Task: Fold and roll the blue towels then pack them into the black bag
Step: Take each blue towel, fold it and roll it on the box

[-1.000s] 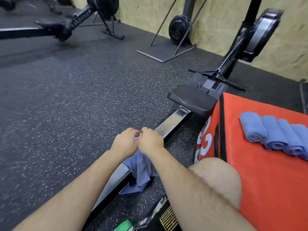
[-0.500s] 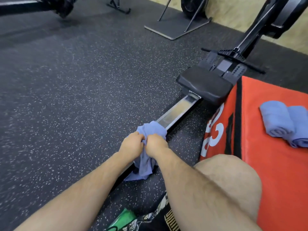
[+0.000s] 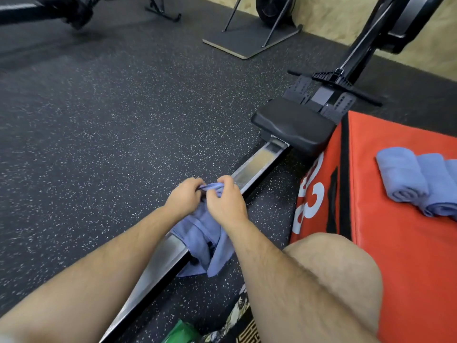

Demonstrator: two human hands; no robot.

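No bag shows in the head view; the nearest thing to a carrier is the red box [image 3: 408, 231], a padded block with black edge trim and large white numerals on its side, and on its flat top lie rolled blue towels [image 3: 405, 178] side by side, touching one another, their spiral ends facing the camera. The row runs off the right edge, so their number cannot be told.

The loose blue towel [image 3: 205, 233] hangs in front of the person, bunched at its top edge and draping down over the metal rail [image 3: 257, 162] of a rowing machine, its lower corners reaching the floor [image 3: 111, 120]. The left hand [image 3: 184, 198] is closed, fingers curled over the towel's top edge; the right hand [image 3: 226, 200] is closed too, pinching the same edge just beside it, the two hands nearly touching. A bare knee [image 3: 333, 276] sits to the right, against the box.

The floor is dark rubber matting flecked with pale specks. The rail is brushed steel in a black frame, with a black moulded seat [image 3: 291, 126] farther along it. Behind stands a wall of pale chipboard [image 3: 333, 13], with a black stand on a flat grey base plate [image 3: 249, 39] before it.
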